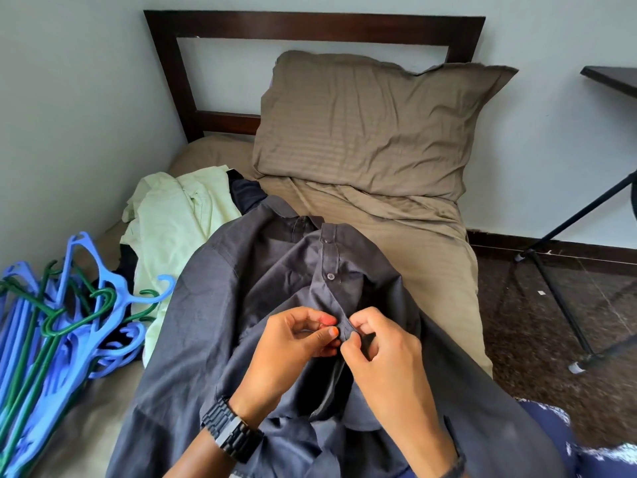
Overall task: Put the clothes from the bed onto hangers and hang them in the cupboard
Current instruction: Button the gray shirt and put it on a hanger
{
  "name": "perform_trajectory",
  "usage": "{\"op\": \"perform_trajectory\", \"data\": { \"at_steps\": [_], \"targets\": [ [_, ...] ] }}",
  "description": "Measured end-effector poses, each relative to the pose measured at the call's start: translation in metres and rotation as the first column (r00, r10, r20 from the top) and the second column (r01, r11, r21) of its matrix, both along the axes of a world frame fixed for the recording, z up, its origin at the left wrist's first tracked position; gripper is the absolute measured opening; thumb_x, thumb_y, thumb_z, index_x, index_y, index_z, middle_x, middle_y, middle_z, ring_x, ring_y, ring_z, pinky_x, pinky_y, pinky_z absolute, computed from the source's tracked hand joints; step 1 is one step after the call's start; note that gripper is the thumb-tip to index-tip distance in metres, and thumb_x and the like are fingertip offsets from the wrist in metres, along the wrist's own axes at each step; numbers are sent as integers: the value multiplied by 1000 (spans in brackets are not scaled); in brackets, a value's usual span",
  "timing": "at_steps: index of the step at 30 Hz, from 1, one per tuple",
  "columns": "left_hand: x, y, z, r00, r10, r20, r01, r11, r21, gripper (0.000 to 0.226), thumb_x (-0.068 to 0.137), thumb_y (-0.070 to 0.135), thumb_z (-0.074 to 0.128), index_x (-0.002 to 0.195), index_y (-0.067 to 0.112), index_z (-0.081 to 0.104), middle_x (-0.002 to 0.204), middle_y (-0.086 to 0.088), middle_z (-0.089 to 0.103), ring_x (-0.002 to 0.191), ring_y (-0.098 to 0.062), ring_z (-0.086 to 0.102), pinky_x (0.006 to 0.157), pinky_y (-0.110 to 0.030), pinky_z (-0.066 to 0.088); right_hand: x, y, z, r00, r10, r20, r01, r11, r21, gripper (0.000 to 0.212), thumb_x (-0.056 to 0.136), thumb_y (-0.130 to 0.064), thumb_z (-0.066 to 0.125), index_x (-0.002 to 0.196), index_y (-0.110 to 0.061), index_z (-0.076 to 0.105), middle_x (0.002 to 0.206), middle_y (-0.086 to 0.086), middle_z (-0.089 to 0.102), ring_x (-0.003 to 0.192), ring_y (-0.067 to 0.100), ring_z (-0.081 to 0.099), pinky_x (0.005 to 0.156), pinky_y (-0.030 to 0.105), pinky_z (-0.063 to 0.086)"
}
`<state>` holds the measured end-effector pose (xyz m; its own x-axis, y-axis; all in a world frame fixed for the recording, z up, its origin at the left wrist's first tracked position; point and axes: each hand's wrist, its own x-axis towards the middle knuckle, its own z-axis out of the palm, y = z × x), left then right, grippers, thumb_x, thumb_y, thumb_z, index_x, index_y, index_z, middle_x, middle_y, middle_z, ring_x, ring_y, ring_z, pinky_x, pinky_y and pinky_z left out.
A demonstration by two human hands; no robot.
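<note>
A dark grey button-up shirt (pixel 220 305) lies spread across the bed (pixel 431 257) in front of me, collar toward the pillow. My left hand (pixel 293 350) and my right hand (pixel 382 350) meet at the shirt's button placket, each pinching the fabric edge near a button. A black watch sits on my left wrist. A pale green garment (pixel 172 219) lies crumpled on the bed's left side, with a dark garment (pixel 246 194) partly under it. A pile of blue and green plastic hangers (pixel 58 332) rests at the bed's left edge.
A brown pillow (pixel 372 122) leans against the dark wooden headboard (pixel 310 25). Walls close in the left side and the back. A black tripod stand (pixel 565 257) is on the dark floor to the right, under a dark tabletop corner (pixel 613 77).
</note>
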<state>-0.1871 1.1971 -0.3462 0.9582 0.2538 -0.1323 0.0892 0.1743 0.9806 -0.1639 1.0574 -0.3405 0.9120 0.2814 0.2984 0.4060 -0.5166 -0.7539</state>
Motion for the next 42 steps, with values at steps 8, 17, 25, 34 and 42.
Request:
{"op": "perform_trajectory", "data": {
  "at_steps": [8, 17, 25, 34, 42],
  "targets": [
    [-16, 1, 1, 1000, -4, 13, 4, 1000, 12, 9, 83, -11, 61, 83, -3, 62, 68, -9, 68, 62, -16, 68, 63, -25, 58, -21, 9, 1, 989, 33, 145, 2, 972, -236, 10, 83, -19, 66, 86, -26, 59, 70, -9, 50, 59, 15, 54, 50, 29, 41],
    [-33, 9, -3, 999, 34, 0, -33, 996, -84, 8, 83, -10, 61, 84, -3, 64, 69, -10, 67, 66, -17, 67, 62, -21, 54, -31, 13, -1, 992, 110, 55, -106, 992, -63, 24, 91, -43, 46, 80, -25, 59, 57, -13, 49, 49, 7, 49, 48, 27, 47],
    [-28, 4, -8, 995, 61, -74, -70, 989, -129, 13, 87, -8, 56, 87, -1, 67, 76, -13, 66, 72, -20, 63, 71, -27, 56, -17, 8, -4, 987, 126, -97, -125, 992, 16, 7, 86, -18, 68, 82, -21, 63, 66, -10, 64, 55, 7, 63, 56, 31, 54],
    [-12, -10, 0, 995, 65, -74, -88, 923, -376, 11, 71, 7, 66, 81, 3, 66, 68, -8, 64, 62, -12, 62, 66, -24, 56, 3, -4, -6, 992, 77, -95, -73, 996, 50, 13, 81, -20, 73, 79, -25, 62, 61, -9, 61, 57, 8, 60, 55, 26, 52],
    [-6, -21, -5, 992, 115, -48, -125, 930, -346, 12, 82, -8, 57, 80, 4, 56, 65, -10, 63, 61, -18, 63, 63, -24, 56, 4, -10, -6, 969, 74, -234, -33, 984, 176, 12, 83, -21, 72, 77, -29, 66, 72, -12, 65, 67, 9, 63, 59, 21, 51]
  ]
}}
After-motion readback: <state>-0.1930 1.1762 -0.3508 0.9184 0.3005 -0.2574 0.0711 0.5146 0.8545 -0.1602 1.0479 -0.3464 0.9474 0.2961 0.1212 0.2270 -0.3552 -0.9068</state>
